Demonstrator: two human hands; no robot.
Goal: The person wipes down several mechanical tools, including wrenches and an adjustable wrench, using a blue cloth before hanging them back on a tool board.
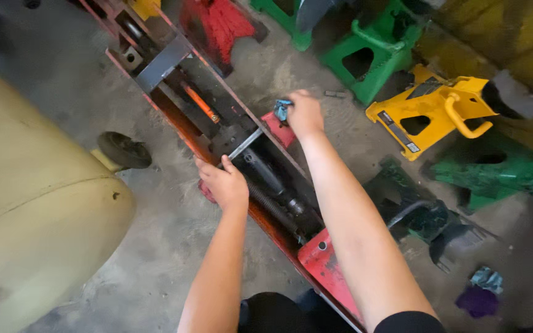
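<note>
A long red floor jack [325, 259] lies open on the concrete floor, its black hydraulic cylinder [266, 179], spring and an orange rod [200, 102] showing inside the frame. My left hand [222, 182] rests on the jack's near side rail, fingers curled by a grey metal bar [245, 143] that crosses the frame. My right hand [303, 113] is on the far side rail, closed on a small blue object [282, 110] pressed against a red bracket; what the object is I cannot tell.
A large cream tank [26, 203] fills the left, with a small black wheel [123, 150] beside it. Green jack stands [374, 55], a yellow stand [430, 111] and a red stand [217, 24] lie behind the jack. Dark green parts [427, 216] and rags [482, 290] sit at right.
</note>
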